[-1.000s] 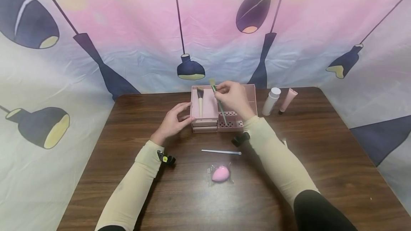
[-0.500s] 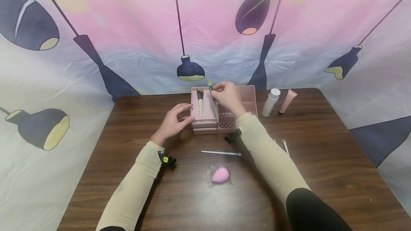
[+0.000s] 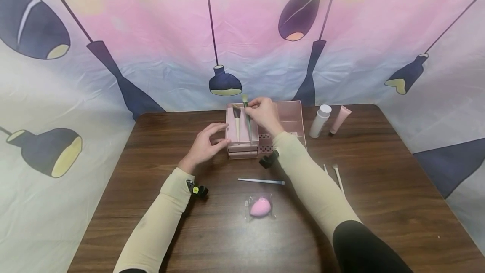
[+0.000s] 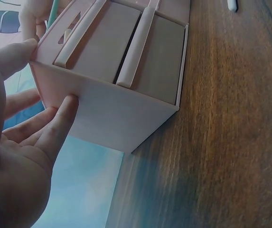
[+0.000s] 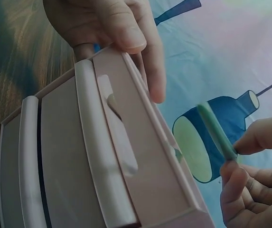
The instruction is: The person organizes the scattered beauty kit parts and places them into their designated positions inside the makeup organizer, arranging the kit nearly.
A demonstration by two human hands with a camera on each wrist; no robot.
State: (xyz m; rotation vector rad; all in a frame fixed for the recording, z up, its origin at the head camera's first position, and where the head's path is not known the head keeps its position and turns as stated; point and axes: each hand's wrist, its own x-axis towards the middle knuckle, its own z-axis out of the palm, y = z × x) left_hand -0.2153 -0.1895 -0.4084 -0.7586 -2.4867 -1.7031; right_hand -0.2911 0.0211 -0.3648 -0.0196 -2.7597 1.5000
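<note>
In the head view my right hand (image 3: 263, 115) pinches a green makeup brush (image 3: 249, 126) over the open top tray of the pink makeup organizer (image 3: 243, 148). Its pale bristles point up and away. Another makeup brush (image 3: 237, 126), dark-haired with a cream handle, lies in that tray. My left hand (image 3: 206, 142) touches the organizer's left side, thumb near the front corner. From the left wrist, several relaxed fingers show against the side wall (image 4: 112, 111). The right wrist view shows thumb and fingertips on the green handle (image 5: 216, 130), above the tray rim.
A white bottle (image 3: 320, 122) and a pink tube (image 3: 339, 120) stand right of the organizer. In front lie a pale slim brush (image 3: 261, 180) and a wrapped pink sponge (image 3: 260, 207). More brushes (image 3: 337, 176) lie beside my right sleeve, partly hidden. Spotted compartments (image 3: 265, 149) adjoin the drawers.
My right hand has carried the green brush leftward, from over the spotted compartments to over the top tray, beside the other brush. The left hand has stayed against the organizer.
</note>
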